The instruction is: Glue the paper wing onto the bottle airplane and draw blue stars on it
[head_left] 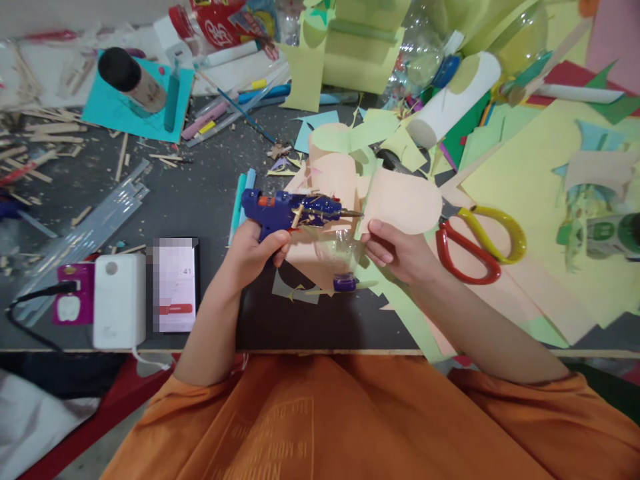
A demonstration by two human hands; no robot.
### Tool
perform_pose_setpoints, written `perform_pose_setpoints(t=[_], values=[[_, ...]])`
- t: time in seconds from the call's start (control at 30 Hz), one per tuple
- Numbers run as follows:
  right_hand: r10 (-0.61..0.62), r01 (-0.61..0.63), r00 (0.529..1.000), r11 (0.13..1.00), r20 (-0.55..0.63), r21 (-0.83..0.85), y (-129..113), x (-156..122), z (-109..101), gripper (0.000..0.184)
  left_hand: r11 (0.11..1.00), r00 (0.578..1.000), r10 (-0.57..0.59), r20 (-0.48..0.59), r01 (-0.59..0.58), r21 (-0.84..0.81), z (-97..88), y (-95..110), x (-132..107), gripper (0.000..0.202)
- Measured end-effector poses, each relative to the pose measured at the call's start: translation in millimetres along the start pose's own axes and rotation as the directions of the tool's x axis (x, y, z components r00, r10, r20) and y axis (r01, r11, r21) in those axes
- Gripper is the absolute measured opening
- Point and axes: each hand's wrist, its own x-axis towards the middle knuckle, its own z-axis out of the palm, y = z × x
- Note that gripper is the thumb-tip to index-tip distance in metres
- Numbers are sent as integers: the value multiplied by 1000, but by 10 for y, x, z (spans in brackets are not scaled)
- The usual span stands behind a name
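My left hand (pixel 260 248) is wrapped round the handle of a blue hot glue gun (pixel 295 208), which has bits of wood stuck to its barrel. The gun's metal nozzle points right and meets the edge of a peach paper piece (pixel 405 200) with a rounded end. Between its fingertips, my right hand (pixel 395 248) pinches the lower left edge of this paper. Below the nozzle lies a clear plastic bottle (pixel 337 250) with a purple cap (pixel 345 283), partly covered by paper. Scissors (pixel 480 243) with red and yellow handles rest right of my right hand.
On the left are a phone (pixel 175 287), a white power bank (pixel 120 300), clear glue sticks (pixel 100 227) and wood splinters. A dark-capped bottle (pixel 133 80) stands at the back left. Coloured paper sheets (pixel 515 160), a white paper tube (pixel 455 100) and plastic bottles crowd the right and back.
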Motion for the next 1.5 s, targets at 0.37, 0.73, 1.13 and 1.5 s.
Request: perform_pose_setpoints(t=[0.37,0.73,1.13,1.5], values=[[41,-42,999,999,-18,-33,-3,2,2,47,999,999,-33,-5,33,-31,-6,27,-19,36],[45,-45,999,998,-3,-50,-41,-12,16,52,999,1000,-9,-29,8,-48,2,17,-10,32],[34,-32,999,997,29,-70,-37,-13,2,52,999,998,34,-57,-37,-40,-11,-7,-6,26],[14,-11,999,998,46,-69,-28,-18,-8,46,1000,991,-27,-132,24,-19,-1,-7,-4,24]])
